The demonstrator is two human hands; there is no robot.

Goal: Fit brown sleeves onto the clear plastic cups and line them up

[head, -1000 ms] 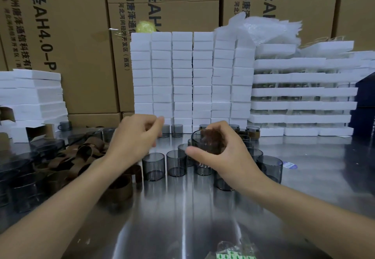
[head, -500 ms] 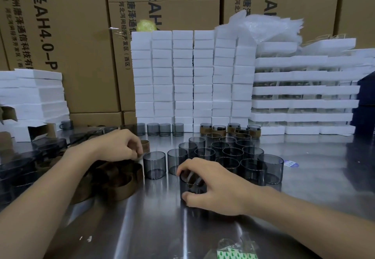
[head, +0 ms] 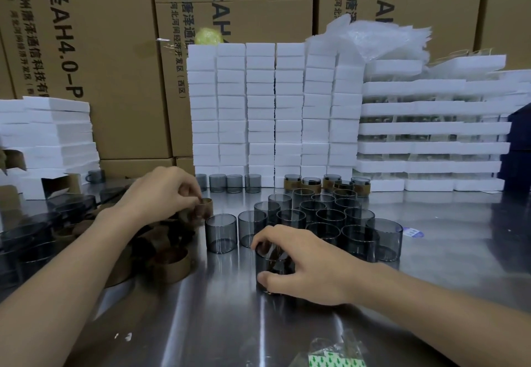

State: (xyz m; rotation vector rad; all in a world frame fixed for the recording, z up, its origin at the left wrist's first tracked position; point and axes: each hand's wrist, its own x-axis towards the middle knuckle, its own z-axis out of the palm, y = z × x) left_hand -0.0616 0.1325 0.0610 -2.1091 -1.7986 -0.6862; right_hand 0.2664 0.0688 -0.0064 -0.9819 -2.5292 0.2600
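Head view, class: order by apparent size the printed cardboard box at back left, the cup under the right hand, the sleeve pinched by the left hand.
1. cardboard box.
2. cup in the right hand.
3. sleeve in the left hand; partly hidden and farther off, so its rank under the cup is unsure.

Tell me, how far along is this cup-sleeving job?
Early days. Done: a few smoky clear plastic cups wearing brown sleeves stand in a row at the back. In hand: the right hand grips one bare cup while the left hand pinches a brown sleeve. Left: the big cluster of bare cups and a pile of loose sleeves.
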